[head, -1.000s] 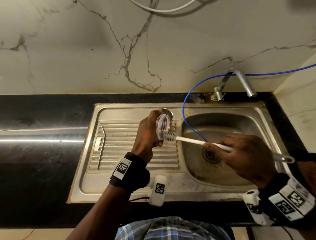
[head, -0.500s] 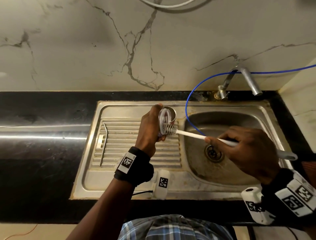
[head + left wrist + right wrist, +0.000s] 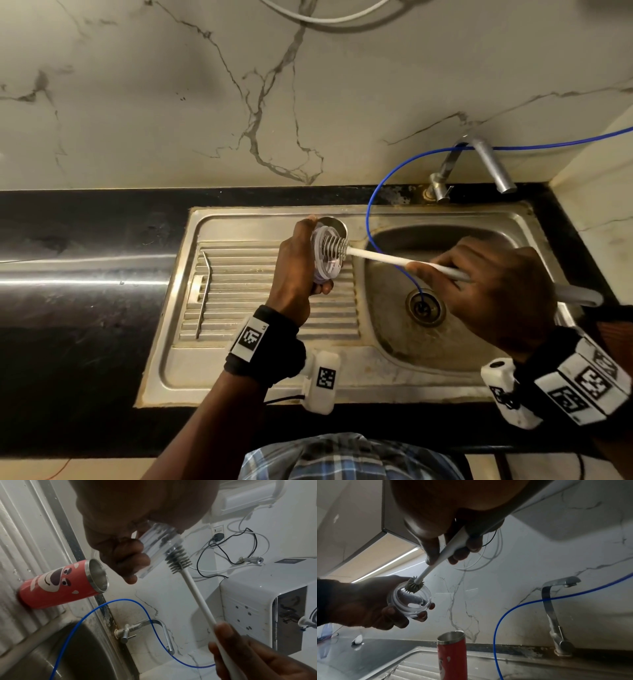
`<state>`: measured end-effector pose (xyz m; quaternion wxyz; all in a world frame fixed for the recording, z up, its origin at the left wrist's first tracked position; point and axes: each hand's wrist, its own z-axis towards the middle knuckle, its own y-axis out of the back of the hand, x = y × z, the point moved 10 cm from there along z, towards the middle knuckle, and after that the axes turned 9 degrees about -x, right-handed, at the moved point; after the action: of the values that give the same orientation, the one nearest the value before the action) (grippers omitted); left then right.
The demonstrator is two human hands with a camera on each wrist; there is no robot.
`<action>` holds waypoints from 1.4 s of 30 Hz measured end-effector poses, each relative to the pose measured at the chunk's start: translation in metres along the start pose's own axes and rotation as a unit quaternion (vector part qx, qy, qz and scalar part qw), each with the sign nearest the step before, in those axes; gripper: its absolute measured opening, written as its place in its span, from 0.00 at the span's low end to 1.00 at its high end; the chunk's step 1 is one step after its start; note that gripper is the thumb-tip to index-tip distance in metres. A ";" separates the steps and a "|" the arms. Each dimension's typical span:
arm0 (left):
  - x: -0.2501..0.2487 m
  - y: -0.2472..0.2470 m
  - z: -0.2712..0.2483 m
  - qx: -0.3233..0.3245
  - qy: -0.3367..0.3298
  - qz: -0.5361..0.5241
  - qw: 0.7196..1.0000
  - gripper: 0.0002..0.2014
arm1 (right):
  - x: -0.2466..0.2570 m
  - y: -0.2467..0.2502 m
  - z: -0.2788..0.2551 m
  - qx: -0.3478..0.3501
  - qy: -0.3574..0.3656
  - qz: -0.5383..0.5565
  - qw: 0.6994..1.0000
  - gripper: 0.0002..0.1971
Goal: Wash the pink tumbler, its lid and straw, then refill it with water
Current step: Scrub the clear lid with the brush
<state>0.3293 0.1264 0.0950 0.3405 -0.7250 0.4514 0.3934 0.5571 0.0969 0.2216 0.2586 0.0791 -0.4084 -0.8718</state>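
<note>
2 hands [image 3: 394, 270], lid [image 3: 327, 255] and brush [image 3: 376, 257] between.

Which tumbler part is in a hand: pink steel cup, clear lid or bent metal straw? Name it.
The clear plastic lid, gripped by the left hand. The pink steel tumbler stands on the drainboard; the bent metal straw lies there.

Warm, dim light over the sink [image 3: 445, 219]; a bright glare streak runs along the black counter [image 3: 85, 274]. Edges bow with wide-angle warp. Wrist views look cooler; a ceiling strip [image 3: 388, 563] blazes, both hands go backlit and soft.
</note>
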 end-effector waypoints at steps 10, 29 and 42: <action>0.004 -0.008 -0.001 0.005 0.006 -0.021 1.000 0.26 | -0.024 -0.020 -0.001 0.059 -0.112 0.021 0.992 0.24; 0.018 -0.007 0.006 0.024 0.035 -0.037 0.998 0.32 | -0.014 -0.017 -0.001 0.072 -0.061 0.045 0.995 0.24; 0.014 -0.006 0.003 0.032 0.059 -0.032 0.997 0.29 | -0.019 -0.023 -0.008 0.085 0.028 0.072 0.993 0.24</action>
<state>0.3382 0.1256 0.0826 0.3487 -0.7500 0.4595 0.3238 0.5671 0.1132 0.1979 0.3243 0.0953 -0.4781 -0.8107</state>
